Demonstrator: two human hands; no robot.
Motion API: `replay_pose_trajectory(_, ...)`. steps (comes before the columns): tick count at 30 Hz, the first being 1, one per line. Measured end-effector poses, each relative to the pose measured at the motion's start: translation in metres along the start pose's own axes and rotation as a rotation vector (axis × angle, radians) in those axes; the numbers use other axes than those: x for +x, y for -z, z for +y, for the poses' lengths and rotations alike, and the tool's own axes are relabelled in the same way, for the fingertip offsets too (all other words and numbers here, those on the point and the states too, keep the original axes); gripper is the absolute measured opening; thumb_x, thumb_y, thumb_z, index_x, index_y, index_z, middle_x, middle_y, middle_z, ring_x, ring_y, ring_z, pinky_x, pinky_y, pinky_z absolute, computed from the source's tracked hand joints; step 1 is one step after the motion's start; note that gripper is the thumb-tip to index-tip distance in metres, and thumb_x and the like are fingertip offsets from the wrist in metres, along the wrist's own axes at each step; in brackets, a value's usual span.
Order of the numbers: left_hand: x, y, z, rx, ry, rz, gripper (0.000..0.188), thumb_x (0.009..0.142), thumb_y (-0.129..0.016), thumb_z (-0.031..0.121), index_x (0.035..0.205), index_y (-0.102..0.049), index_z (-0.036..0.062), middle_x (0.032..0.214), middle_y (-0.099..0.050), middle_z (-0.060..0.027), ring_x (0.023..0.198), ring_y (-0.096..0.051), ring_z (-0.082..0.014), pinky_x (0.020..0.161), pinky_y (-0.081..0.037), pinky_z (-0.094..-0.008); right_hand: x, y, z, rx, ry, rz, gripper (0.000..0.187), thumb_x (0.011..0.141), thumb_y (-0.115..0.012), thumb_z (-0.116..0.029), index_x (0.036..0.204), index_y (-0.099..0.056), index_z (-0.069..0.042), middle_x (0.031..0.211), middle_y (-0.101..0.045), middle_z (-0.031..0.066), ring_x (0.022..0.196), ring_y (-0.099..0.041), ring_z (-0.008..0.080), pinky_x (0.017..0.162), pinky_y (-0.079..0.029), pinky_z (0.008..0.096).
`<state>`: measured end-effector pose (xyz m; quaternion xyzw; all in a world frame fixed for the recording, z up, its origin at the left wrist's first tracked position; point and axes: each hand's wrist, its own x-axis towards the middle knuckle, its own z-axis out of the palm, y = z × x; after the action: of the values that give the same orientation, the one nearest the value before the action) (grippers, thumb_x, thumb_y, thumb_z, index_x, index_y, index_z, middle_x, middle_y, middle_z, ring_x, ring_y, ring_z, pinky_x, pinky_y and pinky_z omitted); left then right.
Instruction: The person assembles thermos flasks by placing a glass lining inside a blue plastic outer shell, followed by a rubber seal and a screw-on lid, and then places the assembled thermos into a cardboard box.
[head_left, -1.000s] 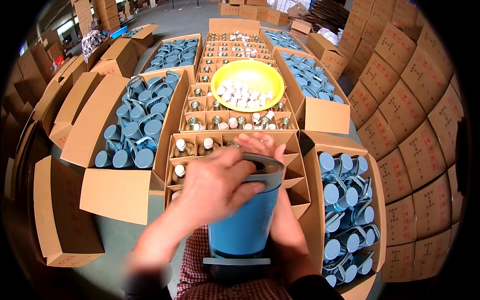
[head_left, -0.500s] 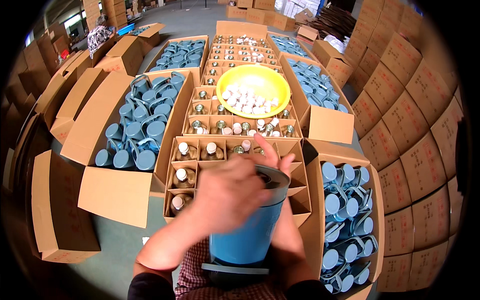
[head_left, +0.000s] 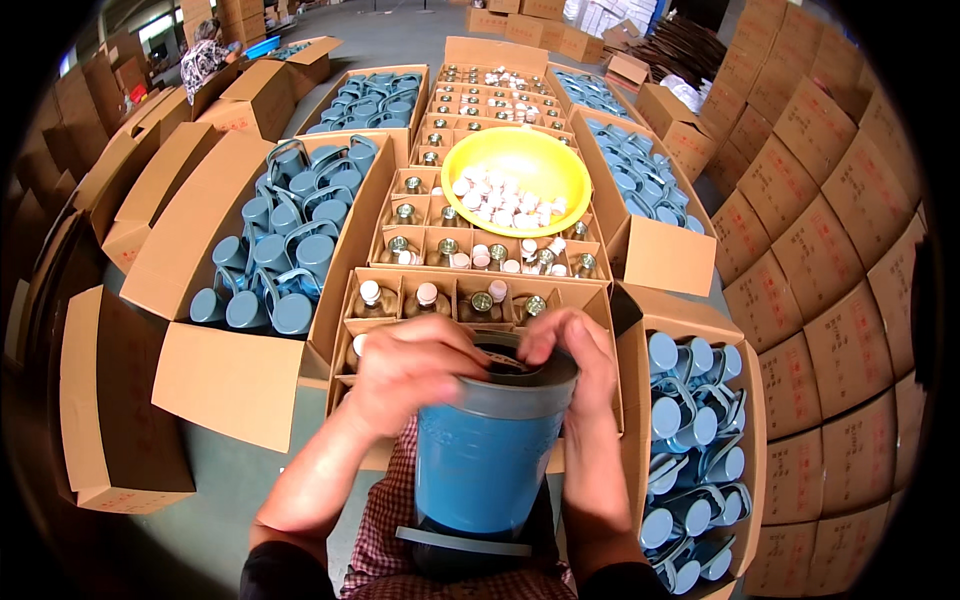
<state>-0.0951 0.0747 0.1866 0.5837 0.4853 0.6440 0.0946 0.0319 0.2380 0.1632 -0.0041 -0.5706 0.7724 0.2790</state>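
A large blue thermos jug shell [head_left: 490, 450] stands between my thighs with its grey-rimmed round opening upward. Inside the dark opening a paler disc-like piece [head_left: 508, 362] shows in part. My left hand [head_left: 415, 370] is at the left of the rim, its fingers over the opening and smeared by motion. My right hand [head_left: 580, 360] is bent round the right of the rim, fingertips curled in at the opening. A grey bar [head_left: 463, 542] sticks out under the shell. Just beyond is a divided carton [head_left: 400, 285] with clear bottles under white caps; my hands hide part of it.
A yellow basin [head_left: 560, 160] of white caps sits on further cartons of bottles. Open cartons of blue jugs stand left [head_left: 235, 370] and right [head_left: 755, 430]. Stacked closed cartons [head_left: 800, 270] wall the right. Another person [head_left: 205, 60] is at the far left.
My left hand has moved left, off the middle of the opening. My right hand has come up from the jug's far side to curl over the rim. The opening now faces up more.
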Motion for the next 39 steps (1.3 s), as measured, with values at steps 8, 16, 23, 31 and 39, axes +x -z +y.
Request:
replay_pose_trajectory(8,0.025,-0.021,0.039,0.212,0.154,-0.183,0.015,0.071,-0.066,0.010,0.078,-0.067,-0.0031,0.083,-0.062,-0.0138,0.079,-0.061,-0.0244,0.069,-0.049,-0.0325,0.008,0.018,0.004,0.062,0.093,0.017,0.036,0.088,-0.049,-0.028,0.094,-0.058,0.006,0.070,-0.058,0.0125,0.077,-0.058,0.0237,0.073,-0.045,0.0324)
replay_pose_trajectory(16,0.002,-0.009,0.016,-0.360,-0.092,-0.073,0.041,0.085,-0.053,0.033,0.084,-0.067,-0.0056,0.093,-0.060,-0.0194,0.096,-0.059,-0.0315,0.085,-0.046,-0.0397,-0.013,-0.007,-0.031,0.058,0.157,-0.180,0.029,0.085,-0.051,-0.025,0.075,-0.057,0.001,0.065,-0.056,0.0119,0.070,-0.051,0.0232,0.069,-0.041,0.0319)
replay_pose_trajectory(23,-0.062,-0.086,-0.056,-0.328,0.611,0.003,0.034,0.090,-0.051,0.025,0.089,-0.067,-0.0053,0.100,-0.064,-0.0160,0.092,-0.061,-0.0204,0.081,-0.047,-0.0303,-0.013,-0.049,-0.136,-0.603,0.221,-0.782,0.023,0.080,-0.057,-0.013,0.094,-0.065,0.002,0.099,-0.065,0.0138,0.099,-0.056,0.0300,0.090,-0.042,0.0395)
replay_pose_trajectory(31,-0.071,-0.152,-0.047,-0.738,0.733,-0.014,0.032,0.090,-0.051,0.022,0.088,-0.067,-0.0051,0.096,-0.065,-0.0147,0.086,-0.061,-0.0186,0.076,-0.048,-0.0292,-0.043,-0.096,-0.195,-1.428,0.144,-0.722,0.027,0.066,-0.071,-0.013,0.092,-0.064,-0.010,0.074,-0.065,0.0024,0.081,-0.061,0.0226,0.064,-0.048,0.0328)
replay_pose_trajectory(39,-0.092,-0.116,-0.037,-0.683,0.829,0.048,0.029,0.089,-0.052,0.020,0.087,-0.067,-0.0050,0.092,-0.066,-0.0133,0.081,-0.061,-0.0168,0.072,-0.048,-0.0281,-0.064,-0.100,-0.194,-0.999,-0.347,-0.337,0.020,0.072,-0.069,-0.006,0.091,-0.064,-0.006,0.063,-0.062,0.0077,0.057,-0.060,0.0213,0.056,-0.048,0.0294)
